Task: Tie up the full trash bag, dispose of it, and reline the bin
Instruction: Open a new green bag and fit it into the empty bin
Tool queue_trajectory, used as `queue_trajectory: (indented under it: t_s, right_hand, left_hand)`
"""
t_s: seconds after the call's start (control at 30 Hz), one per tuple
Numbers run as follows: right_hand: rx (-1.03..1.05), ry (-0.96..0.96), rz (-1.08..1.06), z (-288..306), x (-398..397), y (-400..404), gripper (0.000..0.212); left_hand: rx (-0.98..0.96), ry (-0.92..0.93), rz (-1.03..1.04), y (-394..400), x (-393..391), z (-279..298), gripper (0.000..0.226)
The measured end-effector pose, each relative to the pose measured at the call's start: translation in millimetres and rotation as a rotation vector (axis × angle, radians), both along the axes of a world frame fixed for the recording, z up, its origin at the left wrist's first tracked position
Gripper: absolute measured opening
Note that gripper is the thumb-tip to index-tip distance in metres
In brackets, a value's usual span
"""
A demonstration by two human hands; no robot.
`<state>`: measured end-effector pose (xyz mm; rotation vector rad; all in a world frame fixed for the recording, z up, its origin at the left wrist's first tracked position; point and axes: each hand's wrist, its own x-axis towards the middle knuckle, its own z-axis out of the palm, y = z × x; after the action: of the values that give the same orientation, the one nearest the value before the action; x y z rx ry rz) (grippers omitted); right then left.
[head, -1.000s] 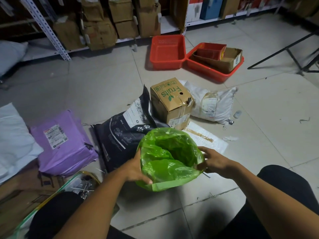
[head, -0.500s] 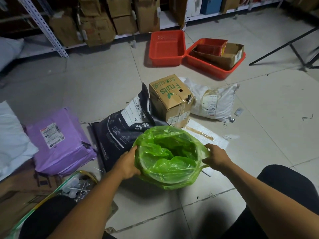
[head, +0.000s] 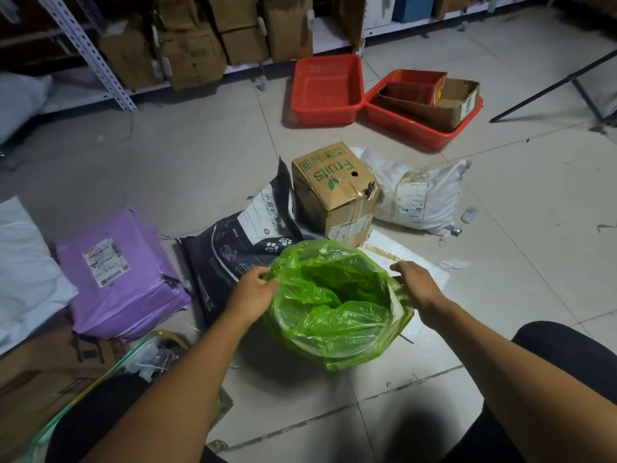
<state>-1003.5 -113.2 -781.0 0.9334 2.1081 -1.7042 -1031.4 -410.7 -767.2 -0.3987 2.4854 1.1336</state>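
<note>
Littering tiled floor (head: 187,168): parcels, boxes

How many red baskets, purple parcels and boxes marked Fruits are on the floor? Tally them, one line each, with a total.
Red baskets: 3, left, right, small one inside the right
Purple parcel: 1
Fruits box: 1
Total: 5

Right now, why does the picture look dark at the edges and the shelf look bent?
Head view: light falls mostly mid-floor, so the crinkly green plastic bin liner gleams and looks sharp; the corners dim, and the cardboard boxes on the white metal shelf sit in shadow; the wide lens slants the perforated shelf post.
</note>
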Motion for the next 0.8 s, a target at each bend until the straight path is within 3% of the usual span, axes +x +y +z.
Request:
queue_trajectory:
  t_s: [0.1, 0.13, 0.23, 0.4, 0.53, 0.67, 0.8]
  right_hand:
    - [0.068, 0.026, -0.032, -8, -5, -5, 0.005]
    - [0.087, 0.029, -0.039, -11, -6, -6, 0.011]
    - [0.191, 0.046, -0.001, -20, -9, -7, 0.019]
    - [0.48, -0.022, 0.235, -28, 0, 0, 0.031]
    - [0.433, -0.096, 0.194, -24, 0, -2, 0.033]
    - [0.509, 0.047, 0.232, -7, -14, -19, 0.03]
    - [0.669, 0.281, 0.309, 7, -21, -48, 0.026]
  left_hand:
    - [-0.016, -0.021, -0.094, 8, 3, -4, 0.05]
    - [-0.03, -0.009, -0.109, 9, 3, -5, 0.054]
    - [-0.073, 0.036, -0.16, 9, 4, -9, 0.058]
    - [-0.048, 0.058, -0.198, 3, 2, -15, 0.063]
    - [-0.019, 0.028, -0.219, -3, 2, -18, 0.071]
    - [0.03, -0.034, -0.268, -9, 3, -19, 0.085]
    - [-0.048, -0.044, -0.312, -14, 9, -16, 0.088]
